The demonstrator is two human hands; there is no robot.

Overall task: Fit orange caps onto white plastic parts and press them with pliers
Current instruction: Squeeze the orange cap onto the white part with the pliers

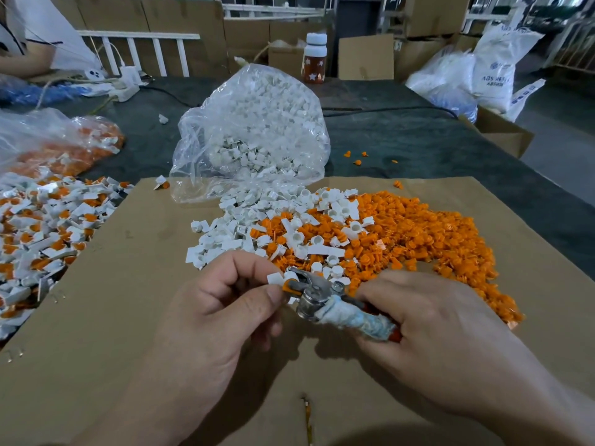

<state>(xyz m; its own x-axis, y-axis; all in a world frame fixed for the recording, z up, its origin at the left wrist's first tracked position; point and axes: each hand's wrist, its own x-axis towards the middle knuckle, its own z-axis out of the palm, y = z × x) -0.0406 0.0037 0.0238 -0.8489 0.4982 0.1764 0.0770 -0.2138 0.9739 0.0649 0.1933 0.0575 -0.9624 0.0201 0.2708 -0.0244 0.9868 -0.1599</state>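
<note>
The left grip [225, 310] pinches a white part [274, 278] between thumb and curled fingers, with an orange cap [287, 286] sitting on the end that faces the right grip [428, 326]. The right grip is clenched round the tape-wrapped handles of the pliers [322, 297]. Their jaws reach across to the left grip and stand about the cap; whether they bear fully on it I cannot tell. Both grips hover just above the cardboard sheet [128, 317] that covers the desk [418, 140].

Just beyond the right grip lies the heap of orange caps [434, 239]. Loose white parts [231, 233] lie beyond the left grip, with a clear bag [257, 130] of more behind them. A pile of capped pieces [42, 226] lies well out to the left of the left grip.

The likely trouble is in the squeeze. The left thumb tip sits right beside the jaws, so a hard close or a sideways slip could nip it. If the cap sits skewed, pressure may seat it crooked or crack the plastic. The part is held only by its small flat tab, so it could twist out and drop among the loose stock just ahead.
</note>
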